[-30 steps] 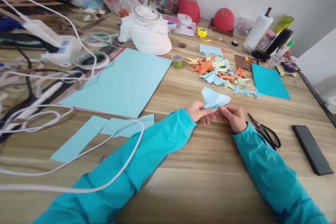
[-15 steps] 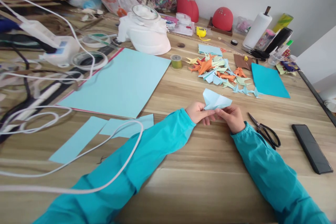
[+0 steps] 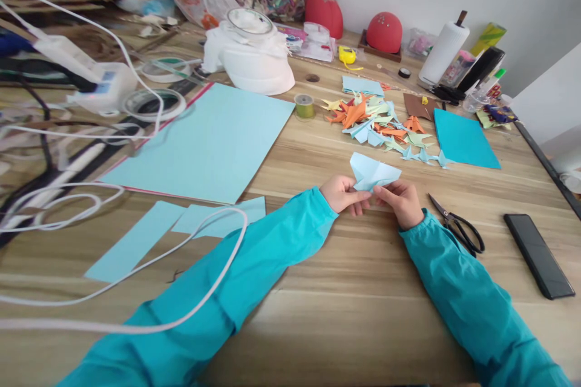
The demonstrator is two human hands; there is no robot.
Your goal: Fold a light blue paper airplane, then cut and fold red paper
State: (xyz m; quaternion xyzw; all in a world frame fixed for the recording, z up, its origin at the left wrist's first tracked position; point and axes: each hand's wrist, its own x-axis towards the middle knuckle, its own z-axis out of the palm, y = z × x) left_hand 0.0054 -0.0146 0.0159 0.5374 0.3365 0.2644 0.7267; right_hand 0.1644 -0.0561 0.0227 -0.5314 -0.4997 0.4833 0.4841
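A partly folded piece of light blue paper is held above the table between both hands. My left hand pinches its lower left edge with thumb on top and fingers beneath. At the lower right edge, my right hand grips it between thumb and fingers, the two thumbs almost meeting. Beyond the hands lies a heap of folded paper cranes in orange, blue, pale green and yellow. Black-handled scissors rest just right of my right hand, their blades partly apart.
Large light blue sheets and cut paper strips lie on the left. A white cable loops over my left sleeve. A phone is at the right, a teal sheet behind it. A thread spool stands near the heap.
My right thumb has shifted very slightly along the lower edge of the paper. Otherwise the hands and the paper keep nearly the same place.
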